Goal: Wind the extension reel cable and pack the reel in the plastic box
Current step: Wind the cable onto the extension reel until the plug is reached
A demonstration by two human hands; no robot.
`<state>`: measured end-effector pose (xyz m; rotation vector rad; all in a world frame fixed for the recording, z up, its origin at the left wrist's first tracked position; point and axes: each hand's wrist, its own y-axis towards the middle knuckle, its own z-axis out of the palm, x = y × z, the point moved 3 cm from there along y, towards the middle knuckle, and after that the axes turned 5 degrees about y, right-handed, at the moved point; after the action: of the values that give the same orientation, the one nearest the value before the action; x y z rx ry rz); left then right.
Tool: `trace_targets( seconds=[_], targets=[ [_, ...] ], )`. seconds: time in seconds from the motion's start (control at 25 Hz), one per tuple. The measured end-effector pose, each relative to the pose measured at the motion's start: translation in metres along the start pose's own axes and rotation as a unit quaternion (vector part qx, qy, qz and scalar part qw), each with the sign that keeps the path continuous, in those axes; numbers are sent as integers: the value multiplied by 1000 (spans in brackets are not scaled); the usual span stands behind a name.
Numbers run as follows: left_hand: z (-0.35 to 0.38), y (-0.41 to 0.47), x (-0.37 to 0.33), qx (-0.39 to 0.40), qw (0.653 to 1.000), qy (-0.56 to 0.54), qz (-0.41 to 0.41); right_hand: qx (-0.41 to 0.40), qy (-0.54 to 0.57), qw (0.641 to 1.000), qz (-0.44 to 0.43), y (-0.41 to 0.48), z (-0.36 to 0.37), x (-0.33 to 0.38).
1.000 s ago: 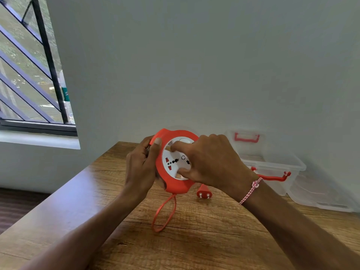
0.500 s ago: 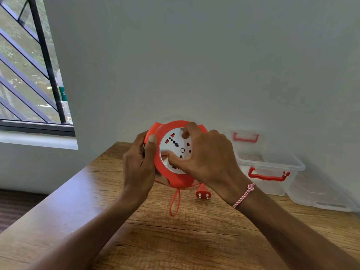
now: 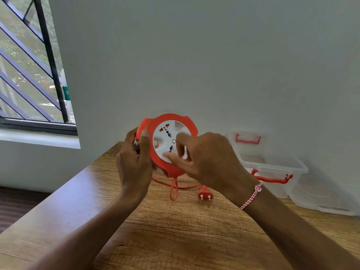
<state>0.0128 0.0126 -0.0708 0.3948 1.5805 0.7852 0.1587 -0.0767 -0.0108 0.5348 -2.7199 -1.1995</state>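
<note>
A person's two bare hands are holding a round orange plastic extension reel with a white socket face, raised above a brown wood-grain table in the middle of the frame. The left hand is clasping the reel's left rim, thumb lying across the orange edge and fingers wrapped behind it. The right hand is resting on the white face, thumb and forefinger pressing against the disc rather than closing around it. A red-and-white braided bracelet is sitting on the right wrist. A thin orange cable is hanging from the bottom of the reel in a small loop and trailing over the tabletop to an orange two-pin plug lying just below the right hand. At the right of the frame, against the pale wall, a clear plastic box with red handles is standing open on the table, well apart from the reel. A barred window is filling the upper left.
</note>
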Motion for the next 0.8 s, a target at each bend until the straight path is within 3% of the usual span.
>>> trace_targets(
  seconds=[0.16, 0.32, 0.4, 0.48, 0.56, 0.6, 0.68, 0.8],
  targets=[
    [-7, 9, 11, -45, 998, -12, -51, 186, 17, 976, 108, -13, 30, 7],
    [-11, 17, 15, -57, 996, -24, -64, 186, 185, 935, 238, -15, 39, -9],
    [-12, 20, 16, -53, 995, -43, -74, 190, 343, 856, 336, -16, 43, -23],
    [-13, 22, 15, -45, 994, -58, -79, 177, 504, 734, 419, -21, 46, -35],
    [-12, 22, 14, -38, 994, -70, -78, 159, 588, 635, 476, -27, 49, -43],
    [-11, 22, 14, -33, 994, -74, -76, 157, 599, 610, 494, -31, 52, -45],
    [-9, 19, 14, -21, 995, -75, -69, 159, 588, 605, 514, -40, 63, -45],
    [-7, 16, 13, -8, 996, -71, -61, 132, 517, 684, 496, -45, 69, -47]
  ],
)
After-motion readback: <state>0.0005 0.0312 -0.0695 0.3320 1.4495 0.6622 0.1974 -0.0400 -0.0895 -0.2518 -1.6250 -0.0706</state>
